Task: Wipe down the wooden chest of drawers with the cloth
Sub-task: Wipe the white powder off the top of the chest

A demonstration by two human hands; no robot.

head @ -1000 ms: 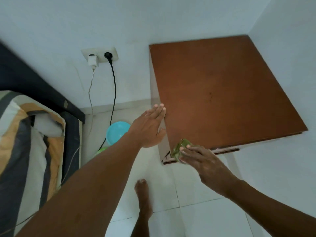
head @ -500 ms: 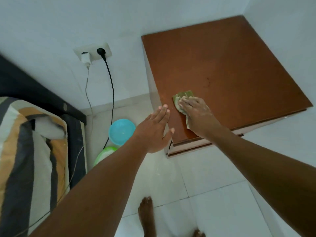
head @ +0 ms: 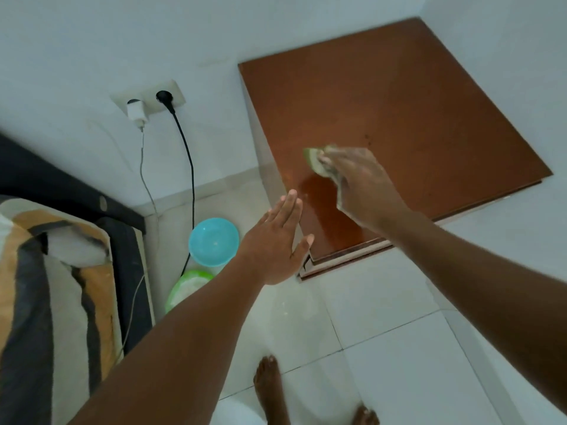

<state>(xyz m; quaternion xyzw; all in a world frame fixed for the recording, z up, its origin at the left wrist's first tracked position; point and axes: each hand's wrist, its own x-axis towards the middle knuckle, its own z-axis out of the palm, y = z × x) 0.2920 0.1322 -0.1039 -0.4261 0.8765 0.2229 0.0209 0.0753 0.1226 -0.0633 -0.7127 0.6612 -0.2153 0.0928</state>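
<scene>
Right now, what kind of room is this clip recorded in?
Most likely a bedroom in a home. A bed with striped bedding stands at the left, a wooden chest of drawers fills the corner, and a wall socket holds a charger above a white tiled floor.

Your right hand (head: pixel 365 185) is motion-blurred and covers most of the cloth (head: pixel 313 157); only a pale green edge shows, so you can't tell the grip. Drawer fronts of the chest of drawers (head: pixel 399 118) are out of sight from above. Your left forearm hides part of the green bowl (head: pixel 187 286). Bed (head: pixel 46 302) is cut off at the left edge, your feet at the bottom.
</scene>
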